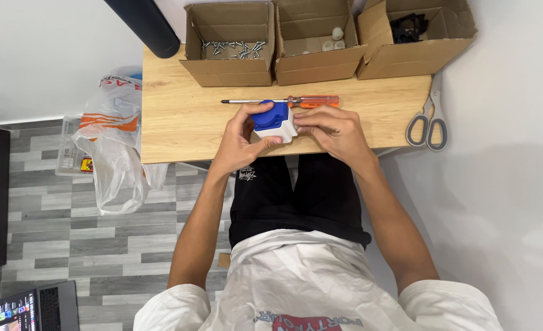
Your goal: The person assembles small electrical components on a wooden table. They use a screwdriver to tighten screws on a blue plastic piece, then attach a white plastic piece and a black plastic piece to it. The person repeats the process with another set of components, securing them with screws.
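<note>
Left hand: our left hand (237,138) is closed around the left side of the blue-and-white socket housing (273,122), thumb curled under its white lower edge, fingers wrapped over the blue top.
Right hand: our right hand (336,132) grips the right side of the same housing, fingers bent and pressed against the white part.
Housing: we hold it at the centre of the frame, just above the near edge of the wooden table (179,122), blue cap on the left, white body on the right.
Screwdriver: the orange-handled screwdriver (283,101) lies flat on the table just behind our hands, tip pointing toward the left of the frame.
Boxes: three open cardboard boxes line the top of the frame; the left box (229,70) holds screws (233,49), the middle box (317,64) holds small white pieces (334,40), the right box (415,58) holds black parts (409,27).
Scissors: grey-handled scissors (429,119) hang at the right end of the table.
Plastic bag: a clear bag (115,144) with orange print sits at the left of the table, over the grey floor.
Laptop: a laptop (29,309) shows in the lower left corner.
</note>
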